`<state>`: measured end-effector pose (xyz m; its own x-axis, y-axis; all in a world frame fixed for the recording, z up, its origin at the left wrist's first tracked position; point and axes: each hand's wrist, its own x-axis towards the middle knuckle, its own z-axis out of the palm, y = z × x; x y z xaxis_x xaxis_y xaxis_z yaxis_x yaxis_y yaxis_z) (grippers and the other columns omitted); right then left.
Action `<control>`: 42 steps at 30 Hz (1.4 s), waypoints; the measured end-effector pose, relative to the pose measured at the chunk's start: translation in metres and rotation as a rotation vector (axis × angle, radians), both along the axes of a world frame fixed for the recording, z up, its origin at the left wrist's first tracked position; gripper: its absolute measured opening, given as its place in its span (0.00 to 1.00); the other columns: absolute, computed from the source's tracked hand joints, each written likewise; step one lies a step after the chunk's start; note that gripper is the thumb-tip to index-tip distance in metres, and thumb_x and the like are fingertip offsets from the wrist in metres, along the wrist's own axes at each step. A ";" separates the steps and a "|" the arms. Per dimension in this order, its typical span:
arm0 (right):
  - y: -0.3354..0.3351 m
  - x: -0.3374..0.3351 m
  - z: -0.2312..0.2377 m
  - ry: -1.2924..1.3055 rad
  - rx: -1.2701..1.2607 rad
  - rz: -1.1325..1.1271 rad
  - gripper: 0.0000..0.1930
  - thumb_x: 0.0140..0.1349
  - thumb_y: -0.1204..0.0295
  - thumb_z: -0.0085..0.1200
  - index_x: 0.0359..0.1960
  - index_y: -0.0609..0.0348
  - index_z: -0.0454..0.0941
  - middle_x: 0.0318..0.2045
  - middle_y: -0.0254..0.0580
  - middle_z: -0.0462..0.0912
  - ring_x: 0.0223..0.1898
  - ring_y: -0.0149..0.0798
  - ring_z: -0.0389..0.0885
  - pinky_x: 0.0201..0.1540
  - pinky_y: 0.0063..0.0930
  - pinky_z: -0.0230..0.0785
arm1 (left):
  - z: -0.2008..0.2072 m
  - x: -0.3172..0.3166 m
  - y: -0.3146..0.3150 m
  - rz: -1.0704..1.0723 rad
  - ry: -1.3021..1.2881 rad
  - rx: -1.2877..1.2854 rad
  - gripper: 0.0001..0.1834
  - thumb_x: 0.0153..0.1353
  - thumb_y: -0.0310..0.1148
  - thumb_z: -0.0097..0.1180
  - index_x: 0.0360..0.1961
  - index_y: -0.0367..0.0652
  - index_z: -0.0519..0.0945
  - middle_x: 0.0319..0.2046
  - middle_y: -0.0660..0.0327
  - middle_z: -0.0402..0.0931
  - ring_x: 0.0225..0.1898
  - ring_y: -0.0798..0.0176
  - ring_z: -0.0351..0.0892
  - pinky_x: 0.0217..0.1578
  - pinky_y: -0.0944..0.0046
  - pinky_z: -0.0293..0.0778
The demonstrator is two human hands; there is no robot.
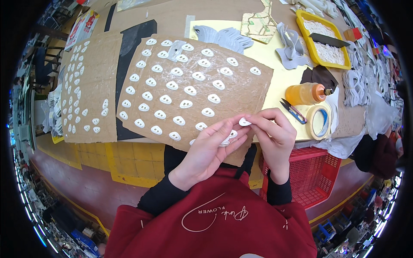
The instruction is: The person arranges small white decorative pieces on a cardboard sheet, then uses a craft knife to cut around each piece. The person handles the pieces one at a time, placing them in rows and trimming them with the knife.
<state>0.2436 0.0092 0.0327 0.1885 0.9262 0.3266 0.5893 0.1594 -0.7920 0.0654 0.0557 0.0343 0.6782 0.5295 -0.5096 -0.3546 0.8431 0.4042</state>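
My left hand (202,144) is cupped, palm up, with its fingers curled around a few small white pieces (231,136), rounded triangles with two dark holes. Between the thumb and fingertips of my right hand (275,131) a single white piece (244,122) is pinched, just above the left fingers. Both hands are over the near right corner of a brown cardboard sheet (241,92). Spaced rows of similar white two-holed pieces (186,104) lie across that sheet. A small clear patch (175,50) sits near its far edge.
Left lies a second cardboard sheet (92,64) with more white pieces. At right are an orange-filled bottle (299,93), thread snips (294,112) and a tape roll (311,124). Farther back, a dark blade (329,40) crosses a yellow tray (306,39). A red basket (316,176) stands below the table edge.
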 end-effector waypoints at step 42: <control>0.002 -0.004 0.004 0.792 -0.178 -0.081 0.06 0.70 0.82 0.55 0.45 0.70 0.81 0.44 0.46 0.87 0.43 0.32 0.84 0.45 0.26 0.76 | -0.002 0.004 -0.016 0.151 -0.089 0.047 0.18 0.79 0.33 0.48 0.62 0.31 0.73 0.67 0.50 0.72 0.69 0.58 0.72 0.73 0.59 0.68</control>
